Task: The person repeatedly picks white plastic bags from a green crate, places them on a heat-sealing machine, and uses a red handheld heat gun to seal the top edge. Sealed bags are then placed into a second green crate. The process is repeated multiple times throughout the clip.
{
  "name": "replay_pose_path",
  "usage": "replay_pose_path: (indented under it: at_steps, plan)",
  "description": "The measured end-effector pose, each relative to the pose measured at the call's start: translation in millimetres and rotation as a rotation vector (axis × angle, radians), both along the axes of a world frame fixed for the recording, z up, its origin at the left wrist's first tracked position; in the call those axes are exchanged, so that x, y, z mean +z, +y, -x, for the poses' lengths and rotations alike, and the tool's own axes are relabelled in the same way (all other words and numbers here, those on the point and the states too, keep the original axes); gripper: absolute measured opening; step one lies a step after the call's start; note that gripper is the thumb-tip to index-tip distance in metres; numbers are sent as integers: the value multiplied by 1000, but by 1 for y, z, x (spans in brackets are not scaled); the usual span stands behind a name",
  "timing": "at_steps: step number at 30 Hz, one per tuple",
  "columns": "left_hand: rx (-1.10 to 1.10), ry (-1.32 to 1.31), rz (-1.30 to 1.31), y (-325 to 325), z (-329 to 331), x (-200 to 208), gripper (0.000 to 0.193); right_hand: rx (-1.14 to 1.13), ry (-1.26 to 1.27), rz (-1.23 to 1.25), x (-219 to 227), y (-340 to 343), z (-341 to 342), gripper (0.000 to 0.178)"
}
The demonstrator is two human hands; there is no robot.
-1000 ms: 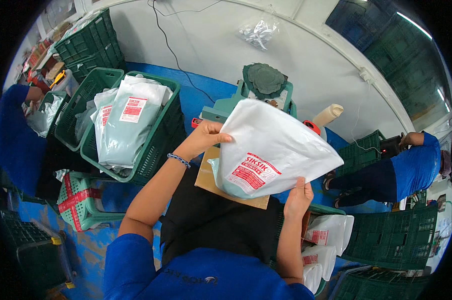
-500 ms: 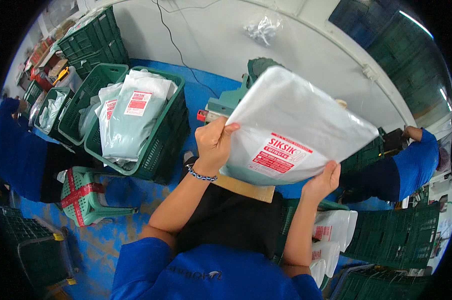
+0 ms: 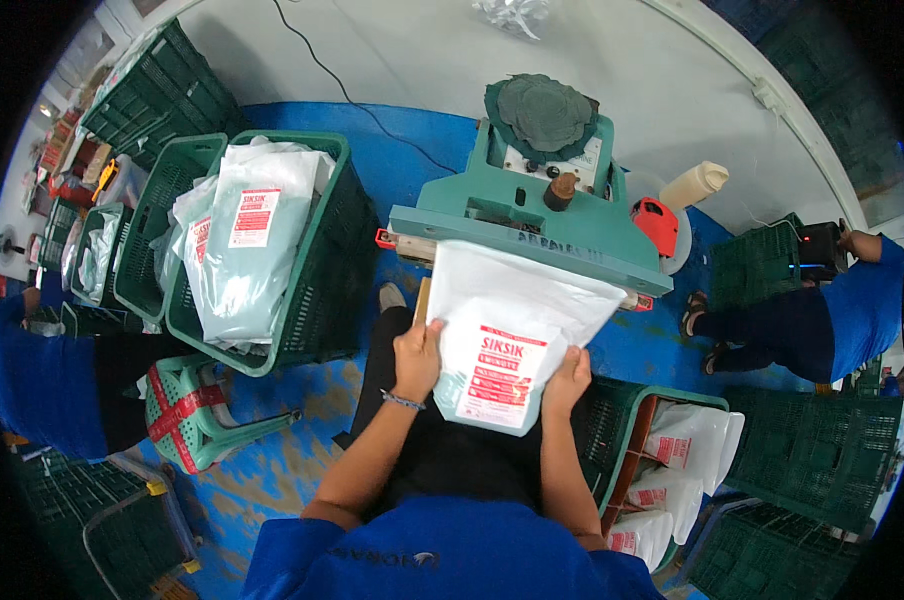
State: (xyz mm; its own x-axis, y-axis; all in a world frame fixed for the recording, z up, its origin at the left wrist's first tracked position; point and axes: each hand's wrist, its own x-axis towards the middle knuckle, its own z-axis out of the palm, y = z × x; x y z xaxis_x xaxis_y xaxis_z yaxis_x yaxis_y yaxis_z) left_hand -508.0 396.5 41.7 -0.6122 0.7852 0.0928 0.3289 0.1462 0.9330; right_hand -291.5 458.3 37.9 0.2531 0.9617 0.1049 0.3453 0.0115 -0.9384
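Where the room ends behind the green machine (image 3: 492, 190), a smooth white wall (image 3: 402, 60) rises. Around the machine's base spreads a blue floor (image 3: 432, 120), its coating worn into brownish patches toward the near left. The machine itself is boxy and hard-edged, with a long straight front bar (image 3: 572, 257) and a ruffled, layered dark green bundle (image 3: 547, 112) on top. Left of it stands a slotted plastic crate (image 3: 324, 285), heaped with slick, creased packets (image 3: 242, 280); nearer than the machine and to its right, another crate (image 3: 607, 425) holds white bags (image 3: 684, 425). Well left of the machine and nearer, a pale green perforated stool (image 3: 212, 435) wears a cross of red tape.

Just in front of the machine is the pouch (image 3: 502, 312), thin glossy plastic, flared above and rounded below, with 1 red-printed panel. Its wide end meets the bar; whether it slips beneath, I cannot tell. Left hand (image 3: 415, 362) and right hand (image 3: 568, 383) pinch its 2 side edges, thumbs on the front face. A narrow bracelet (image 3: 402, 400) circles the left wrist.
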Motion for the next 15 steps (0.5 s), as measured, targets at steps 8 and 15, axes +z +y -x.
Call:
replay_pose_path:
  at_steps: [8,15]
  plan:
    - [-195,-390,-51,-7,11,34,26,62,117,-202,26,-2,-23,28]
    - [-326,-642,-73,20,33,102,22,301,337,-54,71,27,-39,23]
